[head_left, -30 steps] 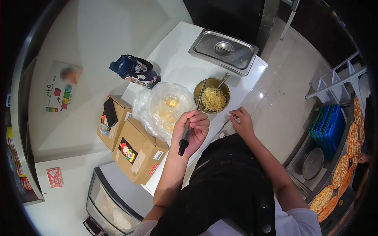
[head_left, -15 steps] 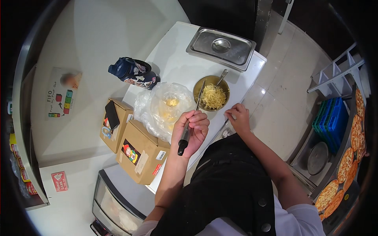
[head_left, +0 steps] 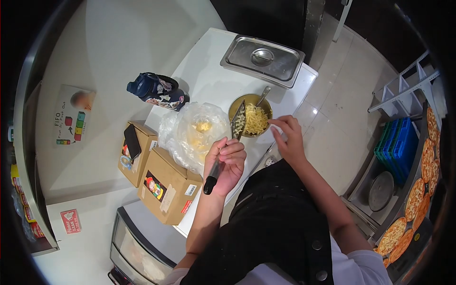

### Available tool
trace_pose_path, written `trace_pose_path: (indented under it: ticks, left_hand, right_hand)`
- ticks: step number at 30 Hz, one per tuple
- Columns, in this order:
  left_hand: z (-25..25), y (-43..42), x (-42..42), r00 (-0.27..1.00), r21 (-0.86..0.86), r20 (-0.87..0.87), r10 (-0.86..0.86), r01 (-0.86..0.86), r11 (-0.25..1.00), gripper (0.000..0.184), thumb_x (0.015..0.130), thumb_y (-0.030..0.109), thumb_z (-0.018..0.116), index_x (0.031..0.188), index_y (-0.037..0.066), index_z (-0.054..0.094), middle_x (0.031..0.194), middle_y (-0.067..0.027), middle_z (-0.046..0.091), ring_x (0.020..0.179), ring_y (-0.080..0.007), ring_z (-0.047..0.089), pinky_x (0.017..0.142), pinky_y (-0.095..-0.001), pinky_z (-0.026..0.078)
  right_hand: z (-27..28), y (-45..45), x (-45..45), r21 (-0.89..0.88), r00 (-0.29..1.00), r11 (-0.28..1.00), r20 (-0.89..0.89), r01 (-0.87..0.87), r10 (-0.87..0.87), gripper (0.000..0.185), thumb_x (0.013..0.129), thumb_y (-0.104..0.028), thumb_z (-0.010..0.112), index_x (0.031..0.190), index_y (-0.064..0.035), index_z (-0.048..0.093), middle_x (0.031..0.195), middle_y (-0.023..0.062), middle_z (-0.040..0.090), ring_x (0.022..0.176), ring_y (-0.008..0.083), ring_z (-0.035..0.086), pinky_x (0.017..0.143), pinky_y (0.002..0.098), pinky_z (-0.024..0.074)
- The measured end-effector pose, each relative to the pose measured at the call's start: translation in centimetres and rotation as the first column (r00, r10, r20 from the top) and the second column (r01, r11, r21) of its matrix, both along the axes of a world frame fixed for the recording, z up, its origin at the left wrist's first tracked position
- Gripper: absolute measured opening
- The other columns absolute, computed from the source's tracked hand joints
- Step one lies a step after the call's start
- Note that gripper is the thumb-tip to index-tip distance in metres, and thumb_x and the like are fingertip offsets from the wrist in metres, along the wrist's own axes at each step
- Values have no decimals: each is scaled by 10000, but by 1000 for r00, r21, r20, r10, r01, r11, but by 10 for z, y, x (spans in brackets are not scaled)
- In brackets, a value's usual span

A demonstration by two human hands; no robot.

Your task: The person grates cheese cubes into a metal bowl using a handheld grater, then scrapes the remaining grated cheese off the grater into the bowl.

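My left hand [head_left: 227, 164] is wrapped round the dark handle of a flat hand grater [head_left: 239, 122]. The grater's blade is tilted over the left rim of a metal bowl [head_left: 232, 105], with pale bits clinging to its face. Shredded cheese [head_left: 257, 119] lies in the bowl, and a spoon [head_left: 262, 96] leans out over the far rim. My right hand [head_left: 290, 141] is at the bowl's near right edge, thumb and forefinger apart, with nothing visible between them. Left of the bowl, a clear plastic bag [head_left: 209, 118] has yellowish chunks inside.
On the white table [head_left: 202, 61] stand a lidded steel pan [head_left: 282, 66], a dark bottle [head_left: 161, 92] and two cardboard boxes [head_left: 178, 190]. A phone [head_left: 132, 141] lies on the farther box. Pizzas [head_left: 414, 199] and blue crates [head_left: 403, 142] are off to the right.
The grater has turned so that its face with pale bits shows. My right hand has risen slightly toward the bowl, and its fingers have opened from a pinch.
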State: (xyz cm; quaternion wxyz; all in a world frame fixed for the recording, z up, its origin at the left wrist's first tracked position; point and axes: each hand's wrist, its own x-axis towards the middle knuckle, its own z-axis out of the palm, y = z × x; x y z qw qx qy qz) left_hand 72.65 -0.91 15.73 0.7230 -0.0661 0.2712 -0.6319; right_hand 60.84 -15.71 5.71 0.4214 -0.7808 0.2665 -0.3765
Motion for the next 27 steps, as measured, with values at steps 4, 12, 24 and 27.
trace_pose_path:
  ticks: [4,12,24,27]
  left_hand:
    - [-1,1,-4,997,-51,-68,22,-25,998,57,924,74,450,884,36,463,689,-2,484,581,-72,446,553,-198,417]
    - [4,0,-8,988,-68,-87,130,-136,988,62,930,83,441,898,32,458,673,-2,491,559,-71,458,543,-202,422]
    - [5,-15,-14,959,-27,-54,278,-280,960,76,937,90,431,908,28,463,676,-6,492,564,-72,461,548,-204,423]
    - [6,-18,-15,950,-19,-60,306,-308,951,77,939,90,429,911,26,464,677,-8,492,566,-73,462,549,-205,423]
  right_hand:
    - [7,-12,15,-118,998,991,3,-61,62,83,787,-77,680,865,-51,684,941,20,569,862,186,512,785,288,396]
    - [-3,-69,53,-35,995,999,93,23,-20,193,804,-137,699,967,-34,682,850,28,607,770,148,523,681,256,414]
    - [26,-88,72,61,803,820,-173,-569,570,211,858,-209,660,1010,-62,652,753,-3,557,649,130,478,640,254,396]
    - [30,-93,67,-337,755,676,-260,-655,602,215,840,-191,667,1027,-86,652,798,-5,557,689,150,499,692,267,402]
